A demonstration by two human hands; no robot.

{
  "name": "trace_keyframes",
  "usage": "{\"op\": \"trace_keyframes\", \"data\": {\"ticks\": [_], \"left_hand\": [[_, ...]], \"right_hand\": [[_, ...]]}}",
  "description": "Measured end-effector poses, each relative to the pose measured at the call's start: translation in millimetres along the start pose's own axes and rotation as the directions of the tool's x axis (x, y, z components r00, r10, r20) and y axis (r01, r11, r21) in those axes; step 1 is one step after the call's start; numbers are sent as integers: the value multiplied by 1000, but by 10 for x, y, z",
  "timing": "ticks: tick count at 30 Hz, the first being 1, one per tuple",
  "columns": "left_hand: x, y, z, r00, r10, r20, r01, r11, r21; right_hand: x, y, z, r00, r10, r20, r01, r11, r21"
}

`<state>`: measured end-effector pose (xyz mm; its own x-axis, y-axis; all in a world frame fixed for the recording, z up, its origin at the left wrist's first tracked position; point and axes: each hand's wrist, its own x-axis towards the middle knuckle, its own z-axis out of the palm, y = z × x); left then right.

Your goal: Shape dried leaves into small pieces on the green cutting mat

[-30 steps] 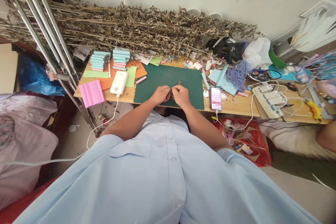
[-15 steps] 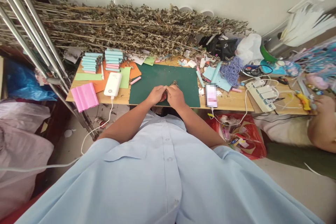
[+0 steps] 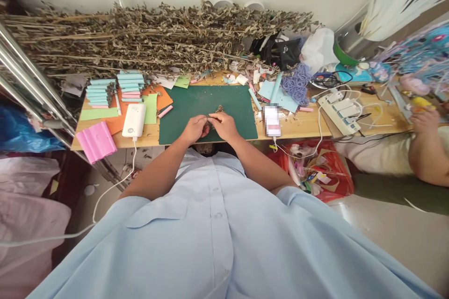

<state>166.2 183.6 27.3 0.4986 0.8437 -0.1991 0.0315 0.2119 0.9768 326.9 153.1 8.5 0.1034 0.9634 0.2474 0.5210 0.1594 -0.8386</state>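
Over the near edge of a dark green cutting mat, my left hand and my right hand are close together, fingers curled and thumbs inward. Both are closed in a pinch, but whatever sits between the fingertips is too small and hidden to make out. A small clump of brown dried leaf shows on the mat just beyond my right hand. A rolled pink paper tube lies at the mat's left edge.
Dried leafy stalks line the wall. Stacked blue rolls, a white power bank and pink paper lie left. A phone, purple yarn and power strip lie right; another person's hand is far right.
The camera view has shifted, moving the table leftward in the picture. My fingertips have drawn slightly apart. The other person's hand is now at a yellow object.
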Motion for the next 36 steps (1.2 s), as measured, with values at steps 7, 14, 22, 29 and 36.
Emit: {"op": "trace_keyframes", "data": {"ticks": [7, 14, 22, 29, 36], "left_hand": [[14, -22, 14, 998, -26, -59, 29, 999, 46], [38, -35, 76, 993, -23, -118, 40, 989, 142], [-11, -25, 115, 994, -31, -106, 39, 996, 79], [-12, 47, 193, 983, -78, -164, 88, 994, 59], [-47, 10, 263, 975, -112, -192, 140, 981, 138]], "right_hand": [[-27, -39, -63, 962, -242, 124, 267, 927, -263], [3, 17, -9, 984, -158, 77, 171, 964, -204], [37, 217, 30, 941, 268, 207, -335, 830, 447], [-124, 146, -44, 979, -200, 30, 197, 977, 82], [-156, 189, 5, 986, -167, 1, 167, 985, -47]]}}
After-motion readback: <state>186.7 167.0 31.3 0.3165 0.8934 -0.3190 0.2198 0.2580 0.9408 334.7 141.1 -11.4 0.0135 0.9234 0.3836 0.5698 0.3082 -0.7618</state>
